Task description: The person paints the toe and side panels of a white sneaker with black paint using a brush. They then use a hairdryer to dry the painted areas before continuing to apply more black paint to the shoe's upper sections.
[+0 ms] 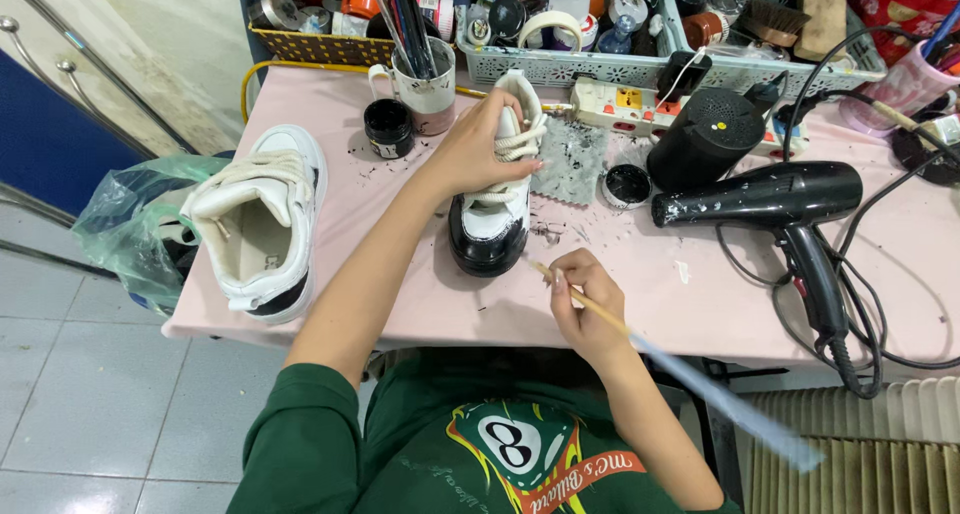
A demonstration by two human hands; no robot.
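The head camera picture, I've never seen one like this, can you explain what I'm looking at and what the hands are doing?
This is one view from a camera worn on a person's head, looking down at their own two bare hands over a pink table. The left hand grips a black and white shoe by its laces and tongue. The right hand holds a thin brush, tip near the shoe's toe. A second shoe lies to the left, a black hair dryer to the right, and small paint pots and baskets of supplies behind.

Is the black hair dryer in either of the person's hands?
No: the hair dryer lies on the table, while the left hand grips a shoe and the right hand a brush.
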